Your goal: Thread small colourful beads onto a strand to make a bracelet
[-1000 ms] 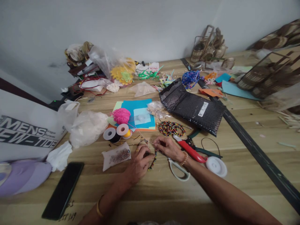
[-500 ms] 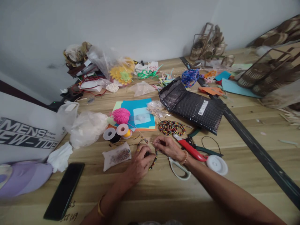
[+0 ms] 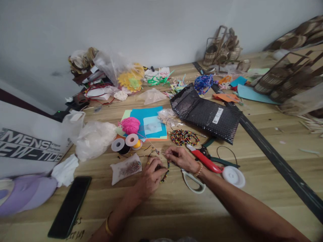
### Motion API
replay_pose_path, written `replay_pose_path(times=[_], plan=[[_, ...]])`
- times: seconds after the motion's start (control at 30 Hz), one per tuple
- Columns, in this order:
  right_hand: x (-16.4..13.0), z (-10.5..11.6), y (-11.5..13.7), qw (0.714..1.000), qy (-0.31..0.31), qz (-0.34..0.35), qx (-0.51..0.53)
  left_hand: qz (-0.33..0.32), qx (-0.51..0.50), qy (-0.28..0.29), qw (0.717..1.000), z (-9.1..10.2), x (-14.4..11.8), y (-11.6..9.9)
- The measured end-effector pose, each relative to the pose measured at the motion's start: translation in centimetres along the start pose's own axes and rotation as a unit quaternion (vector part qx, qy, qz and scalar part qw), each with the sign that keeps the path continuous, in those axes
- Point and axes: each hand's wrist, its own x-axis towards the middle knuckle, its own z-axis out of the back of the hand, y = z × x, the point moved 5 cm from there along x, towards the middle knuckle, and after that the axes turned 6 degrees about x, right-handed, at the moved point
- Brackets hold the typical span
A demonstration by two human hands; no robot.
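My left hand (image 3: 152, 172) is curled over the wood table, its fingers closed on a short string of dark and coloured beads (image 3: 165, 176) that loops out to the right. Close beside it, my right hand (image 3: 182, 158) pinches a thin pale cord (image 3: 163, 153) between thumb and fingertips. Just beyond the fingers lie a few loose-looking small beads (image 3: 154, 150) by the cord, too small to make out well. White-handled scissors (image 3: 193, 183) lie under my right wrist, their blades mostly hidden by the hand. A clear packet of brown beads (image 3: 127, 168) rests left of my left hand.
Beyond my hands are a coiled bead strand (image 3: 184, 137), cord spools (image 3: 120, 146), pink yarn (image 3: 130, 125) and a black bubble mailer (image 3: 207, 112). A red-handled cutter (image 3: 205, 161) and white lid (image 3: 233, 177) lie right; a phone (image 3: 70, 206) lies left.
Both hands stay almost in place, with only slight finger movement around the beads and cord. The view has shifted a little.
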Motion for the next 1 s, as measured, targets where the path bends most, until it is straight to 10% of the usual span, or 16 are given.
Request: replay_pose_path(times=[1.0], plan=[[0.02,-0.04,0.38,1.000,0.000,0.001,-0.006,-0.015,-0.026,-0.008,1.000,0.09,-0.11,-0.09]])
